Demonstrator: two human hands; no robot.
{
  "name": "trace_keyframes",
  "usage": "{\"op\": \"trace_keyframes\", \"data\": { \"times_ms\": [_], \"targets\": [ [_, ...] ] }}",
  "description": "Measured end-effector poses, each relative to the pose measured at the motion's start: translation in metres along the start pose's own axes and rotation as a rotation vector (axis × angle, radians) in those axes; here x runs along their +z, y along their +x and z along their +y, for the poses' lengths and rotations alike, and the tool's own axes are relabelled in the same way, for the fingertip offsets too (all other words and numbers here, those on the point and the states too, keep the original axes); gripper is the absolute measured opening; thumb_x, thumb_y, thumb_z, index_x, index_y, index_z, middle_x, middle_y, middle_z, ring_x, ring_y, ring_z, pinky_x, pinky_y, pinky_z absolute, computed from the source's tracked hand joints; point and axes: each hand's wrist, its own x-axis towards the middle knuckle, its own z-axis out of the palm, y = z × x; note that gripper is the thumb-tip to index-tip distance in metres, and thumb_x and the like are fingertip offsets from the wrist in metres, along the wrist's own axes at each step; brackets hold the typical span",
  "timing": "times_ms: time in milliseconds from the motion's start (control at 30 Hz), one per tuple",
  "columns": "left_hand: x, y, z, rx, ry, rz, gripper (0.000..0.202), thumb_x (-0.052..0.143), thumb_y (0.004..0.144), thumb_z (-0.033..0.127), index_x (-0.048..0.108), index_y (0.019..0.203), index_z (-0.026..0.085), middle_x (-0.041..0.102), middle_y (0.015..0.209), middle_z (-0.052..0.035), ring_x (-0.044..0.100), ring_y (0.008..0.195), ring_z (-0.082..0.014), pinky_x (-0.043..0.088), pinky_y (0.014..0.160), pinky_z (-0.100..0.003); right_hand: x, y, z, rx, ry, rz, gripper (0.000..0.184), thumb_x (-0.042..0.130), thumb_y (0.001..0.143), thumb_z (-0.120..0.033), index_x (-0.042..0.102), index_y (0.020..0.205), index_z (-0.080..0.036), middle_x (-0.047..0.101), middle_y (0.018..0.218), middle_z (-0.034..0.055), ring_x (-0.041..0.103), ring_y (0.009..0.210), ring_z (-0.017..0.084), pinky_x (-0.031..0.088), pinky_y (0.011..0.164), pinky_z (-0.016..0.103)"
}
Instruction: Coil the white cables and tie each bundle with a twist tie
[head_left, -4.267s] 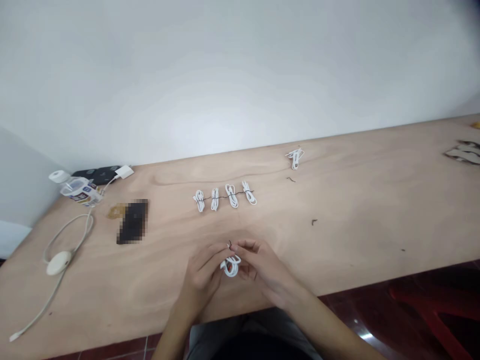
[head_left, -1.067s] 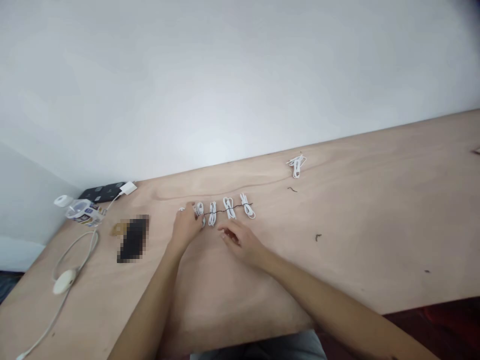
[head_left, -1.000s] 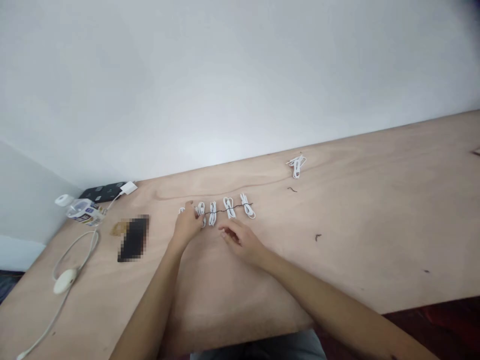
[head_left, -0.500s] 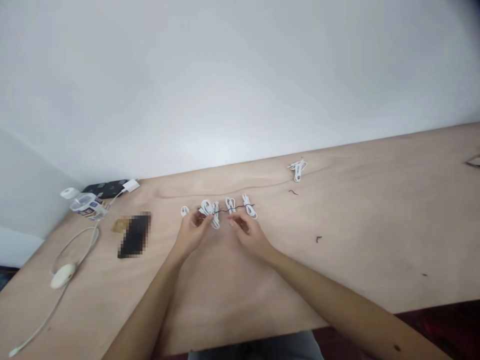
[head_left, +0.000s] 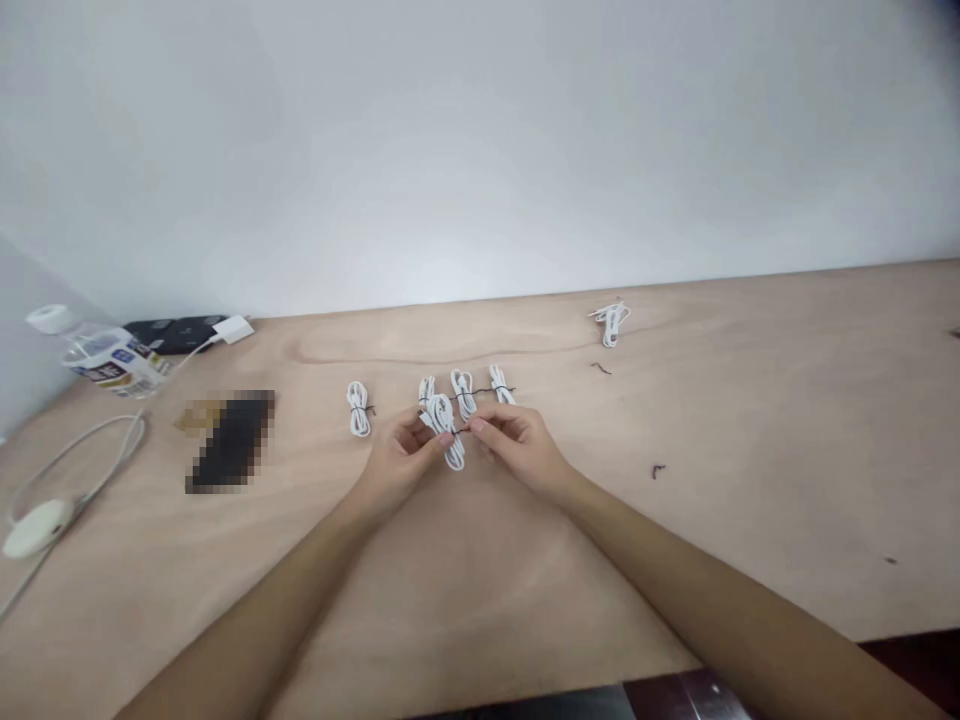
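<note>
My left hand [head_left: 405, 455] is closed round a coiled white cable [head_left: 445, 428], its thumb pressed on the coil near a dark twist tie. My right hand [head_left: 529, 445] pinches the end of that tie just right of the coil. Behind my fingers lie more coiled white cables: one partly hidden coil [head_left: 427, 387], a middle coil [head_left: 463, 390] and a right-hand coil [head_left: 501, 382], crossed by dark ties. Another tied coil [head_left: 358, 408] rests left of my left hand.
Toward the wall lies a further white cable bundle [head_left: 612, 325], near a loose twist tie [head_left: 600, 368]. Another tie [head_left: 658, 471] is at right. On the left are a bottle [head_left: 112, 360], black flat devices [head_left: 180, 333], a white charger [head_left: 234, 329], a blurred dark object [head_left: 229, 445] and a switched cord [head_left: 37, 528].
My left hand has brought the held coil nearer and to the right, clear of the other coils. My right fingertips have closed on its tie. The view has shifted somewhat.
</note>
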Motion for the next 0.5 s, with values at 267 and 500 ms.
{"op": "trace_keyframes", "data": {
  "times_ms": [267,500],
  "targets": [
    [0.000,0.001,-0.005,-0.003,-0.106,-0.009,0.022,0.081,0.092,0.033,0.077,0.106,0.017,0.075,0.094,-0.0066,0.067,0.087,-0.0194,0.054,0.085,-0.030,-0.013,0.002,-0.002,0.105,0.095,-0.120,0.026,0.080,0.091,-0.047,0.078,0.097,-0.022,0.060,0.070,-0.0015,0.047,0.061,0.013,0.035,0.058,0.027],
    [-0.003,-0.002,0.002,-0.027,-0.062,-0.136,0.022,0.081,0.092,0.031,0.076,0.107,0.016,0.074,0.098,-0.0082,0.068,0.087,-0.0188,0.055,0.082,-0.029,-0.015,0.002,-0.002,0.091,0.100,-0.138,0.024,0.081,0.091,-0.043,0.075,0.088,-0.020,0.063,0.074,-0.0014,0.050,0.063,0.013,0.036,0.060,0.027]
  ]
}}
